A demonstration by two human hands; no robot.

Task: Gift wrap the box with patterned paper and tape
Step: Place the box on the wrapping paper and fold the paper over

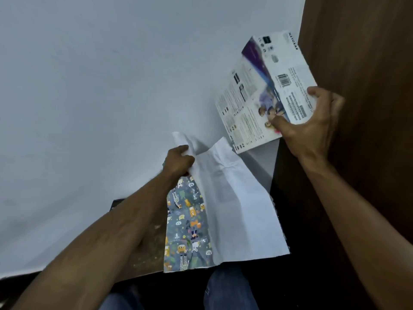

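Observation:
My right hand [312, 121] grips a white printed product box [266, 92] by its near corner and holds it tilted in the air at the right. My left hand [180, 161] pinches the top edge of a sheet of wrapping paper [234, 209], which hangs down over my lap. The sheet shows mostly its white back. A folded strip at its left shows the grey side with small animal figures [190, 222]. Box and paper are apart. No tape is in view.
A plain white wall [100, 97] fills the left and the middle. A brown wooden panel [366, 86] stands at the right, close behind the box. My knees in blue jeans [228, 289] are below the paper, above a dark speckled floor [147, 247].

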